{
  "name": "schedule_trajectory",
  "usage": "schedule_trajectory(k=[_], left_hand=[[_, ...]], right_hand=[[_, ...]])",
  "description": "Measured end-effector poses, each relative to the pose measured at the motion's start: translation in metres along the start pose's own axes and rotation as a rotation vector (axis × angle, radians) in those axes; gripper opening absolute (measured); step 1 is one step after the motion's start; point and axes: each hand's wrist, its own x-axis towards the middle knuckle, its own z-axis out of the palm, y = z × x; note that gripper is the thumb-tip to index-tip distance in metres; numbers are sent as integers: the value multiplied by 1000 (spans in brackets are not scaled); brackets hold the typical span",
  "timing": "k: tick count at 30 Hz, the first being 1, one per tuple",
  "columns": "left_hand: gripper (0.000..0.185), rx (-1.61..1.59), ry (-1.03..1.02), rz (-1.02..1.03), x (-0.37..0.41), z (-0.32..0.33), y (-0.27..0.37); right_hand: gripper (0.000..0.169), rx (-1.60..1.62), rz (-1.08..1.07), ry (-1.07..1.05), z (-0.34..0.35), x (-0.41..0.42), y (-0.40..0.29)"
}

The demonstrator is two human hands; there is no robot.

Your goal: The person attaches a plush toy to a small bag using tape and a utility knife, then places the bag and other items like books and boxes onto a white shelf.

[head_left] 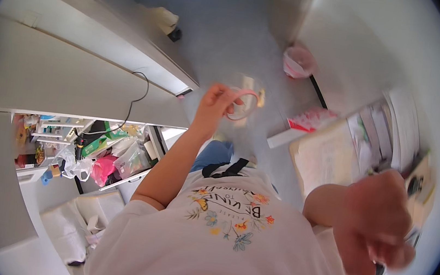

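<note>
My left hand (220, 103) reaches out in front of my body. Its fingers pinch a round, clear object with a pink rim (248, 107), which I cannot name more exactly. Beyond the rim, pale and yellowish parts show through in a blur. Close to the camera on the right, my right hand (384, 244) is raised and bent back near my shoulder. Motion blur hides whether its fingers hold anything. Between the arms is my white shirt (225, 262), printed with flowers and writing.
An open drawer (115, 182) on the left is packed with plastic bags and small goods. A dark cable (131, 106) hangs over the grey panel above it. A pink lined bin (299, 62) stands on the grey floor. Books or folders (399, 122) and a cardboard-edged box (325, 150) are at right.
</note>
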Motion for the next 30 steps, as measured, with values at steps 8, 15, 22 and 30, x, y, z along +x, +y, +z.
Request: schedule_trajectory(k=[8, 15, 22, 30], left_hand=[[10, 28, -127, -104, 164, -53, 36], [14, 69, -360, -192, 285, -114, 94], [20, 57, -339, -184, 410, -161, 134], [28, 62, -243, -119, 572, -201, 178]], right_hand=[[44, -457, 856, -670, 127, -56, 234], [26, -57, 1383, -755, 181, -83, 374], [6, 101, 1468, -487, 237, -54, 516], [7, 193, 1267, -691, 293, 13, 718]])
